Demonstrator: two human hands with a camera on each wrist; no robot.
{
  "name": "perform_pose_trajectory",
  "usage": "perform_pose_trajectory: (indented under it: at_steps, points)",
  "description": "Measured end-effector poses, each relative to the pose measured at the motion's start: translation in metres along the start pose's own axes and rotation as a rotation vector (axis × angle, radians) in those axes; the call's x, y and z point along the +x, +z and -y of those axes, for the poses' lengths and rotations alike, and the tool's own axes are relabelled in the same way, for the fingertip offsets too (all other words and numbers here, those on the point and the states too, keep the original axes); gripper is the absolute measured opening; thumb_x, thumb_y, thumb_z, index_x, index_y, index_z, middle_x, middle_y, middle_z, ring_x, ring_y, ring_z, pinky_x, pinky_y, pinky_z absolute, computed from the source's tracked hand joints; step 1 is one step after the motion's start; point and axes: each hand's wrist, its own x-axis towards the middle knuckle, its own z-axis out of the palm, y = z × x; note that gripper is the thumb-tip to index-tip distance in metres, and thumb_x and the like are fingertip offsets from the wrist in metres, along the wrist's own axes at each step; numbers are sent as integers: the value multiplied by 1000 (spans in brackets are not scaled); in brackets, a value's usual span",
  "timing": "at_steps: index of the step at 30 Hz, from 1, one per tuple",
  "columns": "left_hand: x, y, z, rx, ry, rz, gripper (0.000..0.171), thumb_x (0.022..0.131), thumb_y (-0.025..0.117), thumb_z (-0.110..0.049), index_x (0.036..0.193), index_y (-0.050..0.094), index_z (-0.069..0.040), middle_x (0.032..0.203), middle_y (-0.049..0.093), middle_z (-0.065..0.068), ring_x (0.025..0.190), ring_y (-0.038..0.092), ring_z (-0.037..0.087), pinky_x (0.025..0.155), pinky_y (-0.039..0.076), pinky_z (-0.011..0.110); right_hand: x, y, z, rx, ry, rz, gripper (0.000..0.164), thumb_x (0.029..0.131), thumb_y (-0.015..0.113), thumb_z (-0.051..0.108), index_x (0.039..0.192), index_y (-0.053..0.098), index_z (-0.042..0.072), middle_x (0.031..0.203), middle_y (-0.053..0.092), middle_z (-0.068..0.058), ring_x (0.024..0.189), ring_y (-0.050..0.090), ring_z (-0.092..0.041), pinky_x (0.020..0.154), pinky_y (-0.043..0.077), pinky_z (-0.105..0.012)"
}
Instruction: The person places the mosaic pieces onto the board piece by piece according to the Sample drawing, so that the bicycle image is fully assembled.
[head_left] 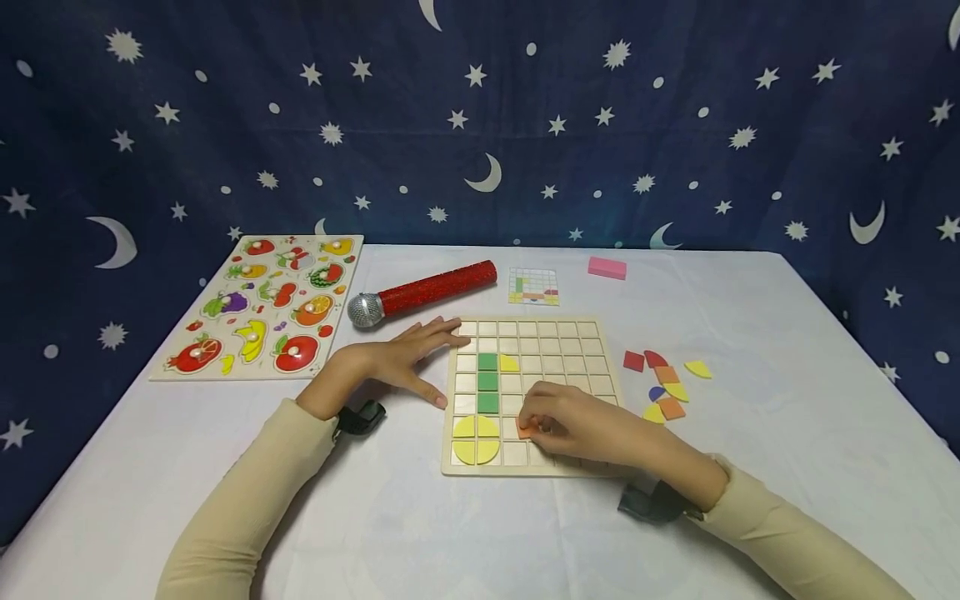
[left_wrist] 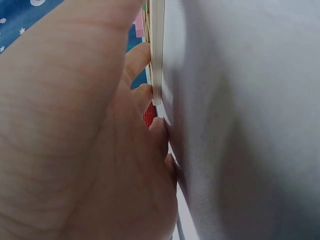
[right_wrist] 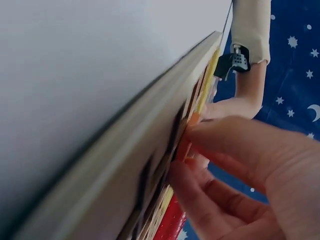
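A wooden grid board (head_left: pixel 549 330) lies on the table. My left hand (head_left: pixel 401 360) rests at its left edge, fingers spread and fairly straight, fingertips touching the frame. My right hand (head_left: pixel 581 423) pinches an orange square tile (head_left: pixel 523 429) between thumb and fingers, over the lower middle cells. In the right wrist view the orange tile (right_wrist: pixel 194 120) is at the board's surface; whether it is seated in a cell I cannot tell. Three green square tiles (head_left: pixel 487 382) stand in a column. Below them several yellow quarter-circle tiles (head_left: pixel 465 452) form a circle; another yellow quarter (head_left: pixel 509 363) sits higher up.
Loose red, orange, yellow and blue tiles (head_left: pixel 667 375) lie right of the board. Behind it are a pattern card (head_left: pixel 533 286) and a pink block (head_left: pixel 607 267). A red microphone (head_left: pixel 438 287) and a fruit puzzle board (head_left: pixel 258 308) lie to the left.
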Motion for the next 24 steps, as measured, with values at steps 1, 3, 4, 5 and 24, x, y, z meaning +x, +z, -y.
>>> perform_pose_trajectory:
  at_steps: [1,3,4,5,24]
  points:
    - [0,0,0,1,1,1,97,76,81,-45,153,29,-21,165,2,6,150,-6,31,120,-5,51,1,1,1,-7,7,1,7,90,69,11,97,69,14,95,58,6,82,53,-9,72,50,-20]
    - [1,0,0,3,0,5,97,76,81,-46,154,28,-22,165,1,6,150,-6,30,120,-5,51,4,1,4,-18,29,7,7,91,69,14,98,69,14,94,58,6,82,52,-9,70,48,-19]
    - [1,0,0,4,-2,7,97,77,80,-46,154,28,-22,165,1,6,150,-6,30,120,-5,51,6,2,5,-26,34,8,7,91,69,15,98,70,15,93,58,7,82,52,-9,70,47,-19]
    - [1,0,0,3,-5,7,97,77,80,-46,154,27,-22,165,1,6,150,-6,30,120,-5,51,7,2,6,-34,35,9,7,91,70,16,98,70,15,93,58,7,81,52,-10,70,47,-19]
    - [-1,-2,-1,-4,13,13,97,78,80,-43,154,27,-19,164,1,9,150,-6,31,120,-4,53,11,3,6,-74,17,14,16,89,72,20,105,72,17,103,63,8,90,54,-9,82,51,-25]
